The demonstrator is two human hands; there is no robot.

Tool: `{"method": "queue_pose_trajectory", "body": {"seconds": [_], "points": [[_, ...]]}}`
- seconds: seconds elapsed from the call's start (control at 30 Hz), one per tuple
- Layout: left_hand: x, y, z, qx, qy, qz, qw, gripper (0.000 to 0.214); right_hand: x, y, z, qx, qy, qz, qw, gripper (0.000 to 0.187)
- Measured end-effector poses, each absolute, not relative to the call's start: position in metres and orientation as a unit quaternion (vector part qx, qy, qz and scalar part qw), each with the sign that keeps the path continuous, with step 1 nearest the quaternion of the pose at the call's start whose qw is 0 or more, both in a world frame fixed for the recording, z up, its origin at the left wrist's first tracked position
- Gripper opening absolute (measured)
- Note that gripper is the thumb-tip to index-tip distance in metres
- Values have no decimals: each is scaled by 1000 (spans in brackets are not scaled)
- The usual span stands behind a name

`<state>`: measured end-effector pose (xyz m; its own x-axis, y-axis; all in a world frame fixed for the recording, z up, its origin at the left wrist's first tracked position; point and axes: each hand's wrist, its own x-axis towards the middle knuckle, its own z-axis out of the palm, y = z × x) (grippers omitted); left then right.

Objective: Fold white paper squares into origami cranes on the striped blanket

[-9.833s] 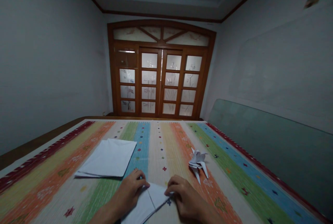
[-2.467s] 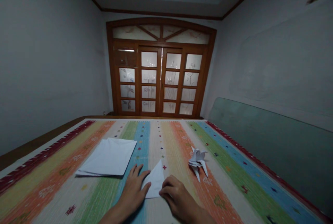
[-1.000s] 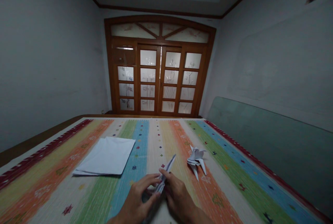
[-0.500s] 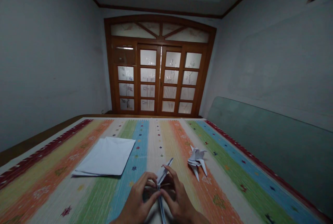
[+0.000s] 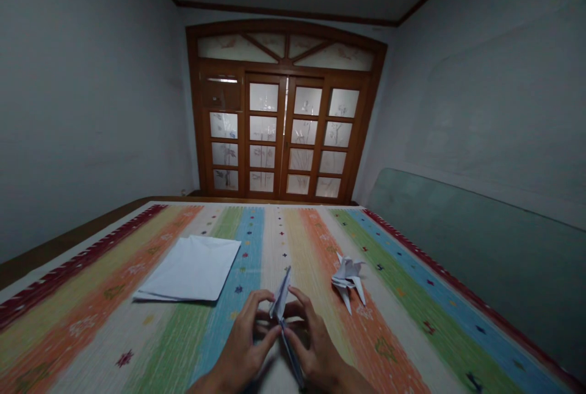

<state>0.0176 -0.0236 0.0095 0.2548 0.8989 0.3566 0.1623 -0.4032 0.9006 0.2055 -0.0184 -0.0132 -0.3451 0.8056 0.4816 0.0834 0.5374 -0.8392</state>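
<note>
Toward the near edge of the striped woven mat [image 5: 91, 247], our left hand [image 5: 245, 342] and our right hand [image 5: 318, 345] come together in a narrow grip on a long folded paper strip [image 5: 281, 299]. Fingertips of both hands pinch the strip about its middle, so it passes up and down between the two hands. Its pointed upper end stands tilted above the fingers, toward the far edge of the mat, while its lower end runs down past the hands toward us; we cannot tell whether that end touches the mat. To the left of the grip, well toward the mat's left side, lies a stack of white paper sheets [image 5: 190, 269], flat across the orange and green stripes, its lower corner slightly fanned. To the right, just past the right hand, a white origami figure [image 5: 348, 281] sits on the orange stripe with its points sticking out. Beyond the mat's far edge stand glazed wooden double doors [image 5: 284, 137].
</note>
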Motion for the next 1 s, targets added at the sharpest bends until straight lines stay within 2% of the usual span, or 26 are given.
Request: {"method": "queue_pose_trajectory", "body": {"seconds": [0.17,0.37,0.7,1.0], "points": [[18,-24,7,683,411,477,371,39,203,-18,-9,-296,-732,377,484,60],[19,-24,7,671,424,474,381,46,203,-17,-11,-303,-746,357,474,74],[19,-22,3,652,416,474,422,56,204,-19,-7,-299,-739,381,469,58],[19,-22,2,657,425,465,414,55,204,-19,-6,-300,-739,387,463,56]]}}
